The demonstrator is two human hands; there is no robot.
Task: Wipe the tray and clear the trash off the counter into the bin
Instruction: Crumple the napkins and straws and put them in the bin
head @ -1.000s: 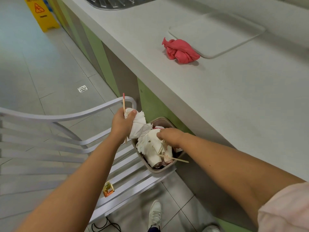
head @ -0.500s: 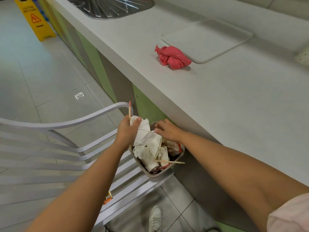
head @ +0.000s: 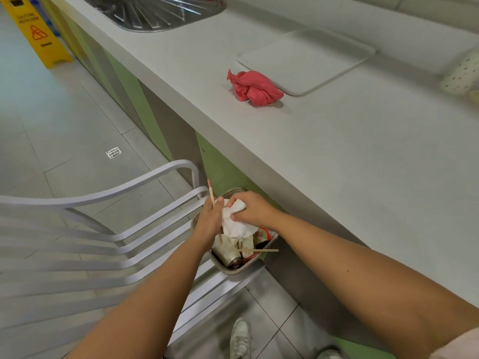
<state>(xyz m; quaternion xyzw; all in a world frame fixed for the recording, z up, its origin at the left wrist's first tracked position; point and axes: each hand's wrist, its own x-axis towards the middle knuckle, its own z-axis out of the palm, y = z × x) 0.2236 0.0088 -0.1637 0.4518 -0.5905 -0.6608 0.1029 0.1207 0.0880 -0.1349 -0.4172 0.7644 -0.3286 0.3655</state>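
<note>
A small grey bin [head: 234,270] full of cups, wrappers and a wooden stick sits on a white chair below the counter edge. Over it, my left hand [head: 210,221] holds a thin wooden stick [head: 211,194] with a red tip and the crumpled white napkin [head: 236,225]. My right hand [head: 252,209] grips the top of the same napkin from the other side. On the grey counter [head: 350,156] lie a crumpled red cloth [head: 255,88] and, just behind it, a pale rectangular tray [head: 305,60].
The white slatted chair [head: 90,244] fills the lower left. A steel sink drainer [head: 160,11] lies at the counter's far end. A yellow wet-floor sign [head: 39,32] stands on the tiled floor. A dotted white object [head: 461,73] sits at the right edge. My shoe [head: 239,338] is below.
My right hand rose from the bin's contents and took hold of the napkin that my left hand holds. Both hands now meet above the bin.
</note>
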